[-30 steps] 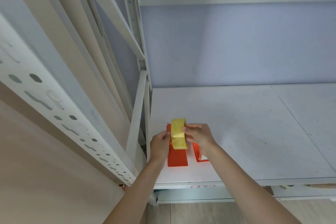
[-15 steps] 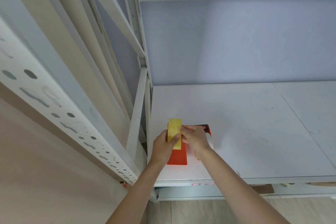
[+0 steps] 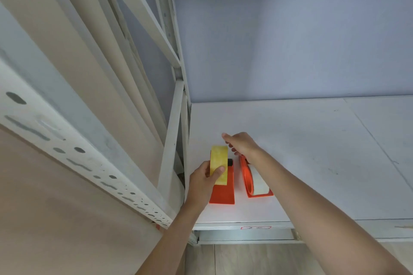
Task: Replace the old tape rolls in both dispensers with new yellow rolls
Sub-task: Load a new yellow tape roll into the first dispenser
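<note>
Two orange tape dispensers stand side by side near the front left corner of a white shelf [image 3: 312, 152]. The left dispenser [image 3: 222, 194] carries a yellow tape roll [image 3: 220, 161], and my left hand [image 3: 203, 182] grips that roll with the thumb across its face. The right dispenser [image 3: 248, 181] holds a whitish old roll [image 3: 259, 182]. My right hand [image 3: 240, 144] hovers just above and behind the yellow roll, fingers loosely extended, holding nothing I can see.
A white metal upright [image 3: 172, 152] of the rack stands right beside the left dispenser. A perforated beam [image 3: 73, 154] runs diagonally at the left. The blue wall [image 3: 290, 47] closes the back of the shelf.
My right hand has let go of the yellow roll and lifted up and back. The left hand keeps hold of the roll on the left dispenser. The right dispenser with its whitish roll is now uncovered.
</note>
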